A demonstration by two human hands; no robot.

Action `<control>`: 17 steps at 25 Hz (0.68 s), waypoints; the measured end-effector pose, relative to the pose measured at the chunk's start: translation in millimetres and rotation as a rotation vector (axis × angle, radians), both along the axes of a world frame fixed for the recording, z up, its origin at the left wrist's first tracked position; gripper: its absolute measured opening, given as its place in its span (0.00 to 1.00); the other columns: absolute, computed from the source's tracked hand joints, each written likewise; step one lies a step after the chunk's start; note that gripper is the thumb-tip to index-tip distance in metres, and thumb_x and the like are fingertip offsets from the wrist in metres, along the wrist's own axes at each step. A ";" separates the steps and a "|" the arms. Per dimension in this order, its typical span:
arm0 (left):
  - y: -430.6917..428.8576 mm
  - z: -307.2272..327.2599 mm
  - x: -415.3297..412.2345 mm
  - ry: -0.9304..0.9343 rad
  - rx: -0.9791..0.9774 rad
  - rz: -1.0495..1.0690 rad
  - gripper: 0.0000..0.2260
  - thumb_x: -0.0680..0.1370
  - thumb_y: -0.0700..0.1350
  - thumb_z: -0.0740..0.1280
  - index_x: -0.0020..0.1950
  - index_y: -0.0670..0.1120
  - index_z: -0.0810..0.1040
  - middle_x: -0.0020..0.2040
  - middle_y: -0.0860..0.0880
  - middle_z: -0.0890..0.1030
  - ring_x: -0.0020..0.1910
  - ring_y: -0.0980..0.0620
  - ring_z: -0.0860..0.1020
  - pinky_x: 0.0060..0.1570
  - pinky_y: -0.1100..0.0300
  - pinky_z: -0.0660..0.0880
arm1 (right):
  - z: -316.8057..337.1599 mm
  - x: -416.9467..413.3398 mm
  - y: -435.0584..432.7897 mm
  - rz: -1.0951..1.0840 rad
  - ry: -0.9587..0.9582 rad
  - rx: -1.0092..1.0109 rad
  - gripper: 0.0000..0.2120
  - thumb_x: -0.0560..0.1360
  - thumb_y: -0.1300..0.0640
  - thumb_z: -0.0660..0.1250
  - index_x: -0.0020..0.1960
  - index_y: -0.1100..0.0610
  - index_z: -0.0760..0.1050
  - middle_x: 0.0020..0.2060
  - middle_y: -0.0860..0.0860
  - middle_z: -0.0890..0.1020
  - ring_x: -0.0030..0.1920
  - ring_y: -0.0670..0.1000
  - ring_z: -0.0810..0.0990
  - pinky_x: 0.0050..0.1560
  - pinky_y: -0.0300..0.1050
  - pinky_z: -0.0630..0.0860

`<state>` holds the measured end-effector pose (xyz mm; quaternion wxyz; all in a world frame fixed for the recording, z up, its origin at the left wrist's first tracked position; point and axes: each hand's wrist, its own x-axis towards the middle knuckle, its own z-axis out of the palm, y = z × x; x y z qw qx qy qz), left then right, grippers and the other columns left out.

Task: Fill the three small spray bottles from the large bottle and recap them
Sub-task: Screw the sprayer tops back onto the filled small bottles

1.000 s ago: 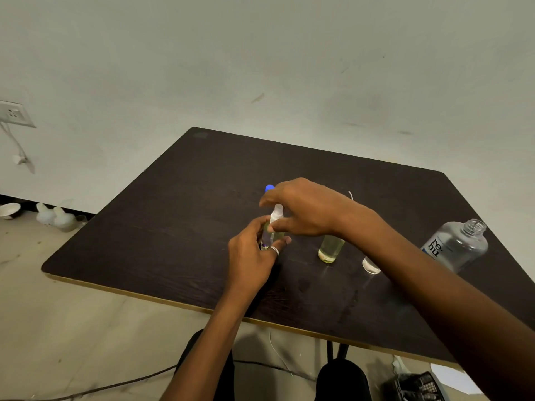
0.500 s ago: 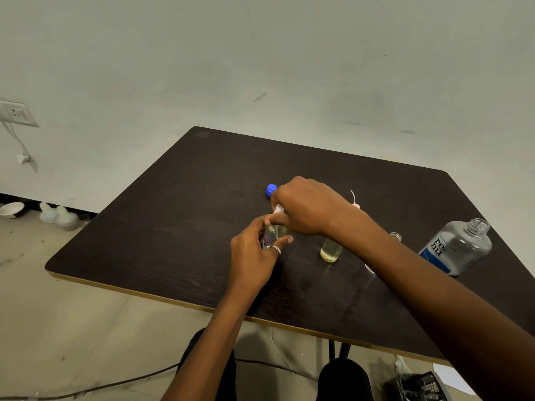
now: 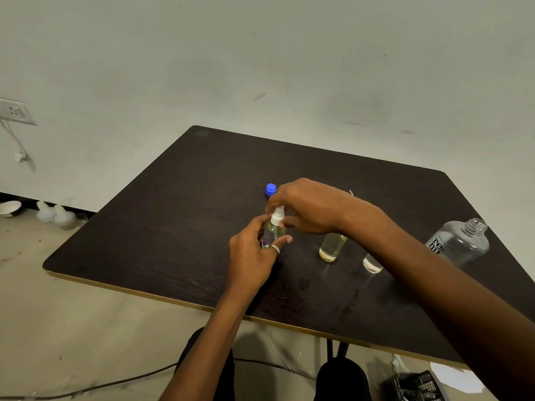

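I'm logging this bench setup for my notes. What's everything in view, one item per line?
table: one, dark brown, centre of view
spray bottle: one, clear with yellowish liquid and white top, between both hands
second small bottle: one, clear with yellowish liquid, standing right of it
third small bottle: one, clear, partly hidden behind the right forearm
large bottle: one, clear, uncapped, table's right side
cap: one, blue, on the table beyond the hands
wall socket: one, white, wall at left
bowl: one, white, floor at left
left hand: one, grips the spray bottle's body
right hand: one, pinches its white top
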<state>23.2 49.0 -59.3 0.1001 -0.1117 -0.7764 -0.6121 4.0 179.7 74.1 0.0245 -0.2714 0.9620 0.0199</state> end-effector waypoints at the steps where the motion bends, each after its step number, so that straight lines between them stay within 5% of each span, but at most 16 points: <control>1: 0.2 -0.3 -0.1 0.002 -0.004 0.001 0.21 0.71 0.48 0.78 0.62 0.52 0.78 0.47 0.62 0.82 0.49 0.68 0.80 0.47 0.74 0.75 | -0.3 -1.2 -0.1 0.007 -0.001 -0.001 0.13 0.74 0.55 0.69 0.58 0.50 0.77 0.51 0.49 0.81 0.51 0.48 0.78 0.52 0.50 0.77; 10: 0.0 0.9 0.9 -0.017 -0.017 0.000 0.21 0.71 0.48 0.78 0.62 0.52 0.78 0.47 0.63 0.80 0.48 0.73 0.78 0.43 0.78 0.72 | -12.6 -4.5 -1.0 -0.041 0.055 -0.009 0.08 0.76 0.52 0.66 0.52 0.54 0.76 0.45 0.51 0.79 0.42 0.47 0.73 0.41 0.42 0.69; 17: 0.7 0.1 -0.4 -0.006 -0.090 0.028 0.17 0.71 0.40 0.77 0.57 0.48 0.78 0.42 0.65 0.76 0.42 0.77 0.75 0.40 0.79 0.71 | -36.2 3.7 -3.5 -0.186 0.301 0.050 0.20 0.78 0.40 0.55 0.44 0.56 0.73 0.38 0.52 0.77 0.37 0.52 0.76 0.34 0.45 0.65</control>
